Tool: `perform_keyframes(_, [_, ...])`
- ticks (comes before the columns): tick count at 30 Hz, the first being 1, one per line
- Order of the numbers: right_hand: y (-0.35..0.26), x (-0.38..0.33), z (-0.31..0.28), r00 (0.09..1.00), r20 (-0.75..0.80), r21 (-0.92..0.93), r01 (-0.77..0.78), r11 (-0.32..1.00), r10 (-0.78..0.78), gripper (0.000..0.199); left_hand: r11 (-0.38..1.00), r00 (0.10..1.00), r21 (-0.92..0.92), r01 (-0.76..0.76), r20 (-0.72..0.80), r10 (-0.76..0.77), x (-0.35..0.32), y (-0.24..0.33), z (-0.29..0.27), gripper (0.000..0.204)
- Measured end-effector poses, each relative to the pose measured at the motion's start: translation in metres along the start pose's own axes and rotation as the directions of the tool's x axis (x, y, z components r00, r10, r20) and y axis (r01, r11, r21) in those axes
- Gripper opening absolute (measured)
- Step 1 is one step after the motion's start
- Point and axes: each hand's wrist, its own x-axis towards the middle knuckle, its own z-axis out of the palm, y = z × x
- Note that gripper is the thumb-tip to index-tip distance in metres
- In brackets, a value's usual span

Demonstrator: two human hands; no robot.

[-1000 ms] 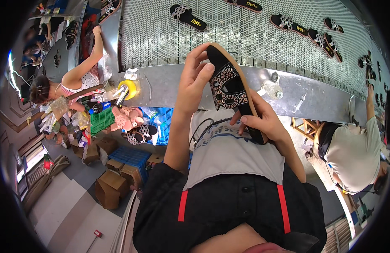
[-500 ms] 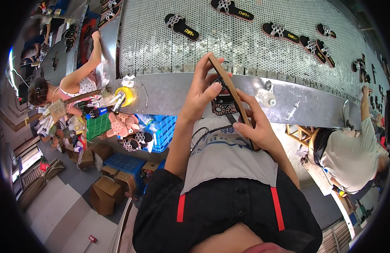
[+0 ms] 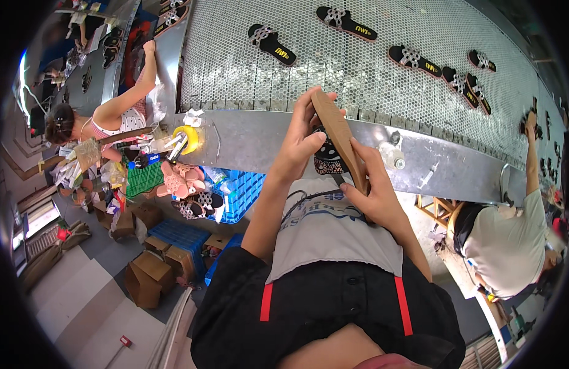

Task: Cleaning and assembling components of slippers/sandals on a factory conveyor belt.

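Both hands hold one sandal (image 3: 338, 134) in front of my apron, its brown sole tilted partly toward me. The black strap with small decorations faces left and is partly covered. My left hand (image 3: 302, 140) grips the left side, its thumb on the strap and its fingers behind the sandal. My right hand (image 3: 377, 189) is closed on the right edge near the lower end. Beyond my hands, black slide sandals with pale cut-out straps lie on the mesh conveyor, among them a single sandal (image 3: 272, 45) nearest to me.
A metal ledge (image 3: 247, 138) edges the mesh conveyor (image 3: 229, 80). On it are yellow tape (image 3: 185, 140), a clear bottle (image 3: 392, 155) and a syringe-like tool (image 3: 428, 177). Pink sandals (image 3: 180, 179) lie by a blue crate (image 3: 244, 194). Co-workers sit left (image 3: 115, 117) and right (image 3: 506, 237).
The sandal has turned so that its sole shows more broadly and its strap less. Both hands still hold it. The right co-worker's hand has shifted farther up the conveyor.
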Motion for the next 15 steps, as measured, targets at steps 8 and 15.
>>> perform_keyframes(8, [-0.016, 0.005, -0.001, 0.999, -0.03, -0.168, 0.038, 0.985, -0.044, 0.081, 0.997, 0.994, -0.063, -0.038, -0.1, 0.031, 0.004, 0.008, 0.02, 0.089])
perform_keyframes(15, [-0.009, 0.002, -0.004, 0.999, -0.038, -0.183, 0.019, 0.983, -0.026, 0.082, 0.996, 0.996, -0.084, -0.02, -0.088, 0.012, 0.0, 0.005, 0.022, 0.09])
